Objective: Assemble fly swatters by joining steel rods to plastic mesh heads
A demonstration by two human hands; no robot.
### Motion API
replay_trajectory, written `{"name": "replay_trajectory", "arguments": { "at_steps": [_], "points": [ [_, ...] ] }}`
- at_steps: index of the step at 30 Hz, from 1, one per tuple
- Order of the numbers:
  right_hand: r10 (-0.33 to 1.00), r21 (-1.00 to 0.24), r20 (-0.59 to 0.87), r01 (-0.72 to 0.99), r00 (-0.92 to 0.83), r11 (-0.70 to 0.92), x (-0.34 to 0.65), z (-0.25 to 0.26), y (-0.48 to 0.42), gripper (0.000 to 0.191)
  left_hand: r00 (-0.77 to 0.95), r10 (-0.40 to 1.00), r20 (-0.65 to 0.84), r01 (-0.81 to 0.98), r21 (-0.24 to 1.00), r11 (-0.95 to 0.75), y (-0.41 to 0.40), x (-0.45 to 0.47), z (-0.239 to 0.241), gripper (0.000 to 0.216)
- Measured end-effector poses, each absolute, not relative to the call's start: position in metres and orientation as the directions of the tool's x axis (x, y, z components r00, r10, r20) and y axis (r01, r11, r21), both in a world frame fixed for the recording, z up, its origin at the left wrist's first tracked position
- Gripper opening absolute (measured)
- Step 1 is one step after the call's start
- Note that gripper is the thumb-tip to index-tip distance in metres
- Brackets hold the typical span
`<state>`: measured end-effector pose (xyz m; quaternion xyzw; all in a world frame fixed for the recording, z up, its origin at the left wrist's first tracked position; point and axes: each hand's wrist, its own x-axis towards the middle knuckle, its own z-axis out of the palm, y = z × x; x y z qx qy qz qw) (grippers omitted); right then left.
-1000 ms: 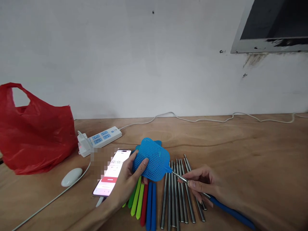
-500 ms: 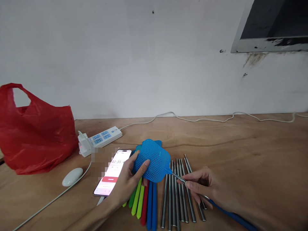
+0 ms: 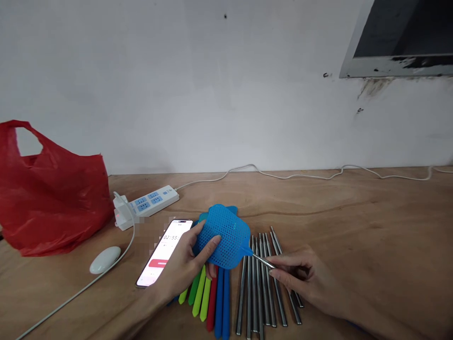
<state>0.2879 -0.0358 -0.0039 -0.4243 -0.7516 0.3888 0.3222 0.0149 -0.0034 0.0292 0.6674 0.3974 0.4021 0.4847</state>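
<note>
My left hand (image 3: 193, 257) grips a blue fly swatter head (image 3: 228, 238), a flat perforated paddle, with the thumb on top and fingers beneath. My right hand (image 3: 300, 276) pinches the metal rod (image 3: 262, 261) that runs from the paddle's neck, thumb against fingertips. Under and behind the held paddle lie other blue swatter heads (image 3: 231, 209), mostly hidden. Below my left hand, coloured handles in blue, red (image 3: 212, 302), yellow-green (image 3: 198, 295) and green fan out on the table. Several loose metal rods (image 3: 260, 293) lie between the handles and my right hand.
A phone (image 3: 166, 250) with a running timer lies left of my left hand. Beyond it are a white power strip (image 3: 155, 200), a white mouse-shaped object (image 3: 105, 259) with a cable, and a red plastic bag (image 3: 53, 198). A thin cord (image 3: 293, 176) runs along the wall.
The right hand's grip on the rod looks slightly adjusted, its fingers nearer the rod's end. The blue handle seen below the right wrist has nearly gone from view. The left hand stays about the same.
</note>
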Motion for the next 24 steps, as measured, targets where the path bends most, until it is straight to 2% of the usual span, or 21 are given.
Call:
{"name": "replay_trajectory", "arguments": {
  "at_steps": [4, 7, 13, 19, 21, 24],
  "points": [
    [0.841, -0.746, 0.342, 0.423, -0.419, 0.514, 0.286, -0.008, -0.039, 0.035, 0.370, 0.921, 0.124, 0.148, 0.970, -0.191, -0.005, 0.018, 0.030, 0.022],
    [0.828, -0.729, 0.416, 0.407, -0.376, 0.551, 0.286, -0.013, -0.041, 0.034, 0.406, 0.909, 0.096, 0.149, 0.974, -0.170, -0.003, 0.017, 0.030, 0.022],
    [0.892, -0.845, 0.228, 0.376, -0.390, 0.381, 0.286, -0.005, -0.040, 0.036, 0.466, 0.883, 0.060, 0.098, 0.988, -0.119, 0.001, 0.014, 0.028, 0.021],
    [0.902, -0.931, 0.006, 0.328, -0.432, 0.163, 0.285, 0.002, -0.038, 0.051, 0.425, 0.898, 0.112, 0.114, 0.978, -0.177, 0.000, 0.016, 0.023, 0.022],
    [0.896, -0.918, 0.026, 0.343, -0.442, 0.196, 0.285, 0.003, -0.039, 0.048, 0.422, 0.898, 0.129, 0.121, 0.973, -0.196, -0.003, 0.017, 0.022, 0.021],
    [0.892, -0.855, 0.156, 0.395, -0.423, 0.337, 0.285, 0.002, -0.040, 0.041, 0.414, 0.900, 0.134, 0.140, 0.968, -0.208, -0.006, 0.018, 0.022, 0.020]
  ]
}}
